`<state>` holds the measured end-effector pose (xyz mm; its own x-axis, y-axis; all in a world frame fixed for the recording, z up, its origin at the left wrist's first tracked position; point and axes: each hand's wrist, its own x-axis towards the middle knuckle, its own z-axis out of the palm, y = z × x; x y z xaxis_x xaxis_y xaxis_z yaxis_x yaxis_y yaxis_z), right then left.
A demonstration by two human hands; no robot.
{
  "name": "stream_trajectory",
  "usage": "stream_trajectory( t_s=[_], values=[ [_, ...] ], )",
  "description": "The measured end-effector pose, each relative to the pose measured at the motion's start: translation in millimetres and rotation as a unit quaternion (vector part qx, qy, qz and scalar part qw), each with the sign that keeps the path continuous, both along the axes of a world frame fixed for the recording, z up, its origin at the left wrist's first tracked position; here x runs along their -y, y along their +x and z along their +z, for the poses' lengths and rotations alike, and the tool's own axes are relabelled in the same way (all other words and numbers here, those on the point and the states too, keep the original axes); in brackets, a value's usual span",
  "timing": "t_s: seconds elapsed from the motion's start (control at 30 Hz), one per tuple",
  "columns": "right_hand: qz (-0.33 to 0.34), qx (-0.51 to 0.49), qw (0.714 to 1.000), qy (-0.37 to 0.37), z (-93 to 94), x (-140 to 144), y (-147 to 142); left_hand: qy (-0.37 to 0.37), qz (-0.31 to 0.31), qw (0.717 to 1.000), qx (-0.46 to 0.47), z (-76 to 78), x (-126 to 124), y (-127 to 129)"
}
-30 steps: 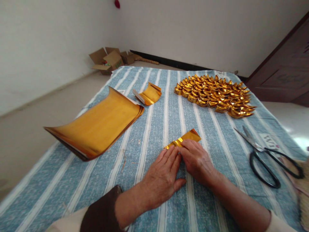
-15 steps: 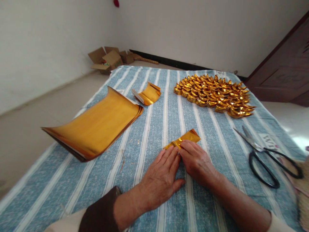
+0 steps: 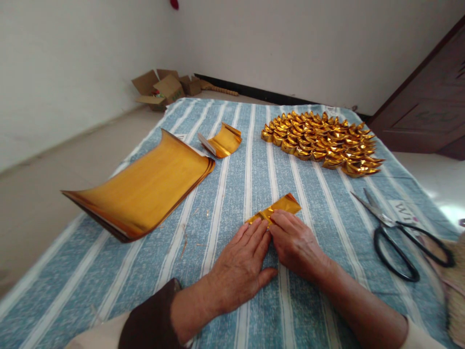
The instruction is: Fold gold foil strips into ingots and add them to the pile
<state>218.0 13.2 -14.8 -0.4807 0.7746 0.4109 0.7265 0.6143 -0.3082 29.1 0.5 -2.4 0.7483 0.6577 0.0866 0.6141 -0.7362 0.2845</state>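
A striped cloth [image 3: 238,179] covers the table under everything. On its left lies a stack of gold sheets [image 3: 145,182], ends curling up; at the far right, folded gold pieces [image 3: 319,140] sit packed in rows. Scissors [image 3: 388,222] lie nearer on the right, blades slightly apart.

The left hand [image 3: 240,266] is laid flat, fingers close together and thumb out to the side, its fingertips over the strip's near edge. The right hand [image 3: 296,242] is bent beside it, fingers curled onto the strip; its thumb is hidden, so whether it pinches cannot be told.

Farther off, well apart from both hands, is a small curled stack [image 3: 225,140]. The strip [image 3: 289,203] lies on the cloth at the fingertips, slanting up to the right, creased near its middle. It looks light, thin and rather slick, likely to hold a crease but tear if tugged; the edges beside the crease seem the best hold.
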Motion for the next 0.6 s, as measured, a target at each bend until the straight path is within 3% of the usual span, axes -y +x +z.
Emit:
stream_trajectory(
  t_s=[0.6],
  values=[
    [0.020,0.047,0.999,0.005,2.7,3.7,4.2,0.026,-0.018,0.999,0.005,2.5,-3.3,0.2]
  ],
)
